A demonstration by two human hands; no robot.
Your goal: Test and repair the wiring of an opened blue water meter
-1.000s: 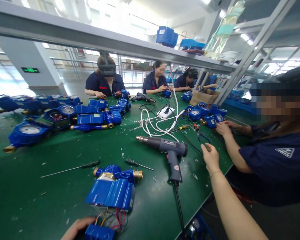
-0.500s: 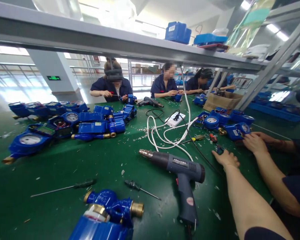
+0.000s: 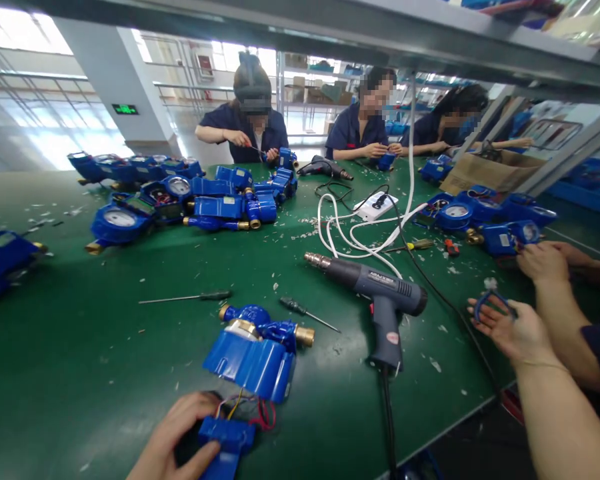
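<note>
My left hand [image 3: 173, 437] is at the near edge of the green table [image 3: 105, 360], fingers closed round a small blue module [image 3: 225, 440]. Coloured wires [image 3: 250, 408] run from that module to a blue water meter [image 3: 257, 350] with brass ends lying just beyond it. My right hand [image 3: 513, 330] is raised at the right edge of the table, palm up, fingers curled round blue-handled pliers [image 3: 491, 301]. A grey heat gun [image 3: 375, 293] lies between my two hands.
Two screwdrivers [image 3: 190, 297] [image 3: 305, 312] lie beyond the meter. Several blue meters [image 3: 200, 203] are heaped at the far left, more at the right [image 3: 485, 223]. A co-worker's hand [image 3: 544, 261] rests close beside mine. White cable [image 3: 360, 233], a power strip [image 3: 377, 205], a cardboard box [image 3: 485, 172]; three people sit opposite.
My right hand reached to the table's right side, took up the blue-handled pliers and lifted them. The view dipped again, bringing my left hand and the module back into sight.
</note>
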